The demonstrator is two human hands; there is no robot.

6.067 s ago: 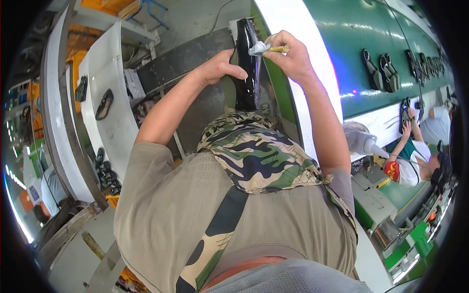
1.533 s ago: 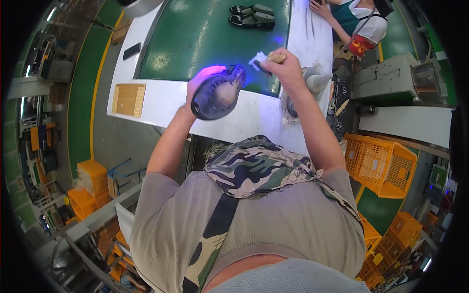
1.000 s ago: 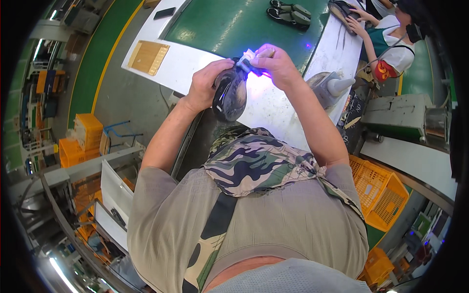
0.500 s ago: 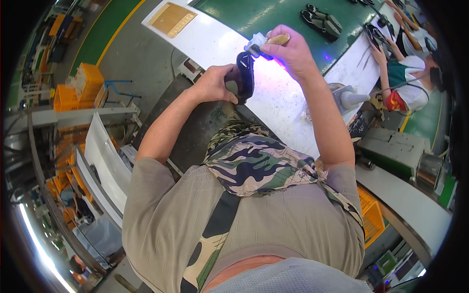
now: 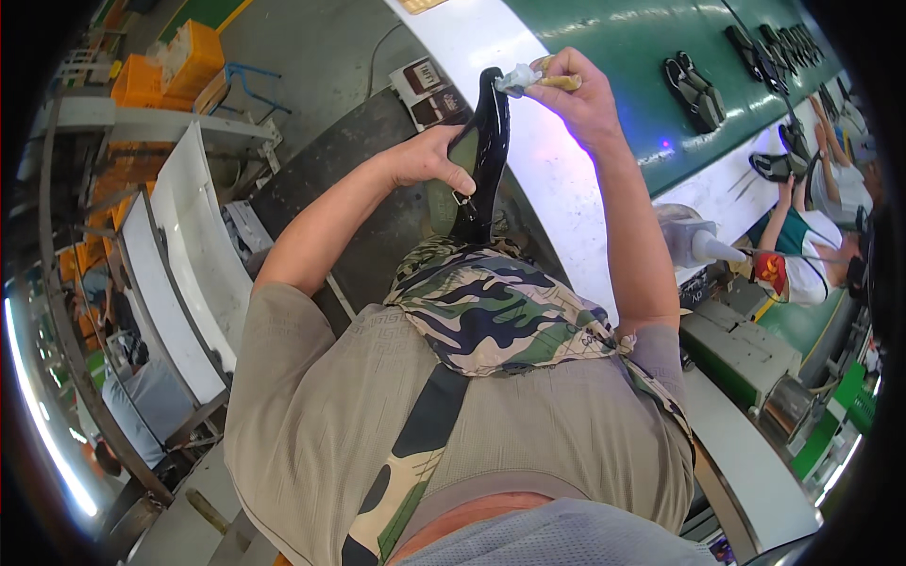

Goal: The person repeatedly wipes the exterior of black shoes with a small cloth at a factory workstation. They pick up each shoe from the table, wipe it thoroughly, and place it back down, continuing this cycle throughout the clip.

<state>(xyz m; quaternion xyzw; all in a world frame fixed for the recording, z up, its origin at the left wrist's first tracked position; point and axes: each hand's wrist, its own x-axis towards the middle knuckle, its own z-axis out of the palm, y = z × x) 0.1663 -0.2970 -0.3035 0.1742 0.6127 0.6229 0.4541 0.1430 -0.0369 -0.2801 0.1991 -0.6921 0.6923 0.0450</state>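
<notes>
My left hand (image 5: pixel 427 158) is closed round a glossy black sandal (image 5: pixel 492 141) with a greenish-grey inner side. The sandal stands on edge, its long side running toward my lap, and a small metallic piece shows by my thumb. My right hand (image 5: pixel 590 104) pinches a pale, crumpled wad of cloth (image 5: pixel 519 79) against the sandal's far end. A tan, stick-like piece (image 5: pixel 562 83) is also between those fingers; its kind is unclear. Below the sandal, a camouflage apron (image 5: pixel 500 311) covers my lap.
A white bench (image 5: pixel 566 203) runs beside the green conveyor belt (image 5: pixel 604 38), which carries several sandals (image 5: pixel 694 91). A nozzled bottle (image 5: pixel 700 245) stands at right. A co-worker's hands hold a sandal (image 5: pixel 779 167) farther right. Orange crates (image 5: pixel 193 61) are at left.
The sandal has turned so its length shows, and its far end now meets the cloth. My right hand has shifted slightly right. The whole view has swung, moving bench and belt sandals rightward.
</notes>
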